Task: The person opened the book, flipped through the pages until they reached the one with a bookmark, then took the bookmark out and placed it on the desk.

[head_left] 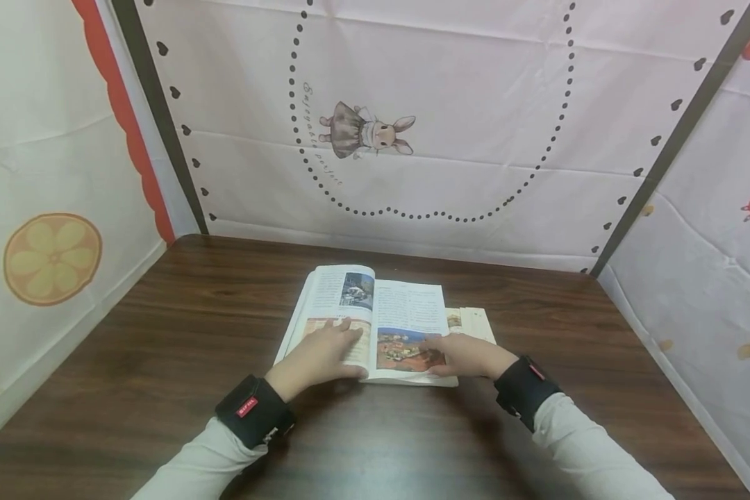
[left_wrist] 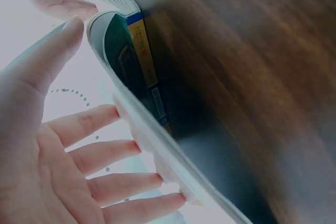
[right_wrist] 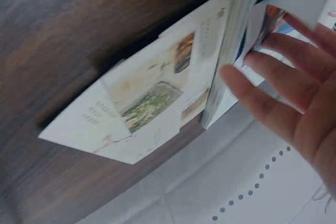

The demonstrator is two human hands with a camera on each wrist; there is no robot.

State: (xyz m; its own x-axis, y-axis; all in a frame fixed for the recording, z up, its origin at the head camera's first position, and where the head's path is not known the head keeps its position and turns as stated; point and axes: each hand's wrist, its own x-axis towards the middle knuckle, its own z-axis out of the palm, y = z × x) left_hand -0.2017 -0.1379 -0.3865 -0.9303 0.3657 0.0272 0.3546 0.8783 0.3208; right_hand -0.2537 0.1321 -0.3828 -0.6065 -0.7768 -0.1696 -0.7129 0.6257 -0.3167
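Observation:
An open book [head_left: 406, 302] with printed text and colour photos lies on the table, its left-hand stack of pages bulging up. On the left page rests my left hand [head_left: 321, 353], fingers spread; the left wrist view shows its straight fingertips touching the paper beside the curved spine [left_wrist: 144, 51]. My right hand [head_left: 469, 354] lies over the right page's edge, fingertips on the lower photo. In the right wrist view its fingers [right_wrist: 278, 77] are loosely bent against the page edges. Partly beneath the book, a cream booklet [right_wrist: 142, 98] with food pictures sticks out on the right.
The dark wooden table [head_left: 181, 333] extends around the book on all sides. Pale printed cloth walls enclose it: the back one [head_left: 450, 125] bears a rabbit drawing, and the left one [head_left: 31, 180] a fruit slice. A black band [head_left: 255, 411] wraps each wrist.

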